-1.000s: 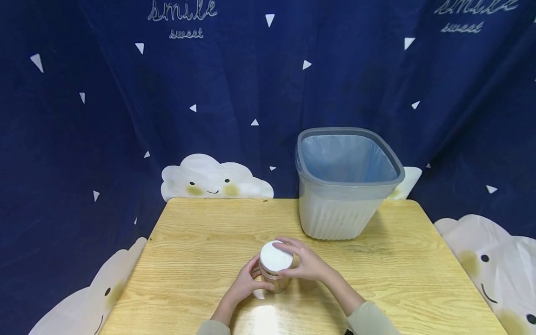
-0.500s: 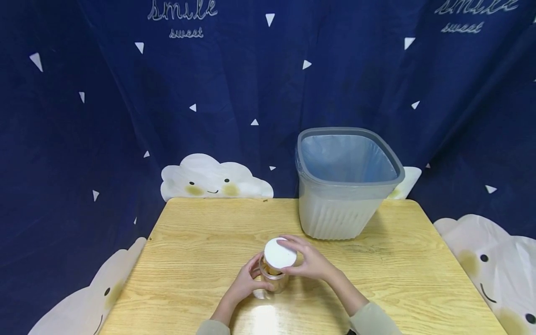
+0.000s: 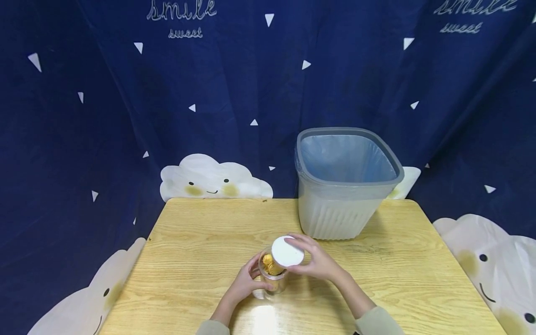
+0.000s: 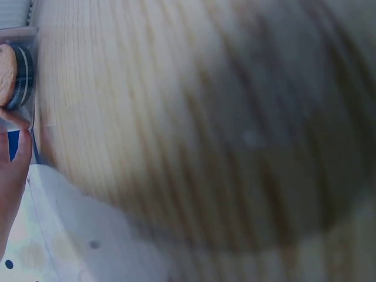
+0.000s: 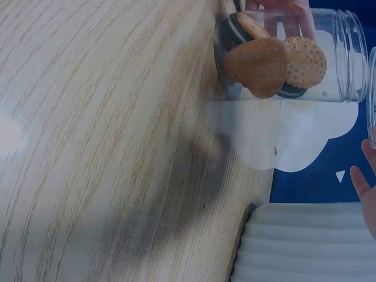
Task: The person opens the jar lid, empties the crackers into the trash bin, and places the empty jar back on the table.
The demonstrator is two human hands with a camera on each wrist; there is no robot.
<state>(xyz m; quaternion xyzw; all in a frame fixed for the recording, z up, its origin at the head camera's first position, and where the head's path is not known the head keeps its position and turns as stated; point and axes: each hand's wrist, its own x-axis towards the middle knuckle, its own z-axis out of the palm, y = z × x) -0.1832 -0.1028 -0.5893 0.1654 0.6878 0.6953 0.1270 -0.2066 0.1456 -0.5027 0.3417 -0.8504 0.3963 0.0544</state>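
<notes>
A clear jar [image 3: 274, 284] stands upright on the wooden table, and my left hand [image 3: 244, 281] grips its side. Biscuits [image 3: 268, 261] lie inside; the right wrist view shows a heart-shaped biscuit [image 5: 258, 66], a round dotted biscuit [image 5: 305, 61] and dark sandwich biscuits behind them. My right hand [image 3: 314, 261] holds a round white lid [image 3: 287, 251] by its edge, fingers on the far side and thumb on the near side. The lid is apart from the jar's rim, above it and to the right. At the left edge of the left wrist view, a sandwich biscuit [image 4: 16, 76] shows through the jar wall.
A white bin [image 3: 341, 209] with a grey rim and a bluish liner stands at the back right of the table [image 3: 201, 242]. Behind the table hangs a dark blue curtain [image 3: 234, 83] with clouds and triangles on it.
The right hand has lifted the lid off the jar and moved it to the right, and the biscuits now show through the mouth. The left hand has stayed on the jar.
</notes>
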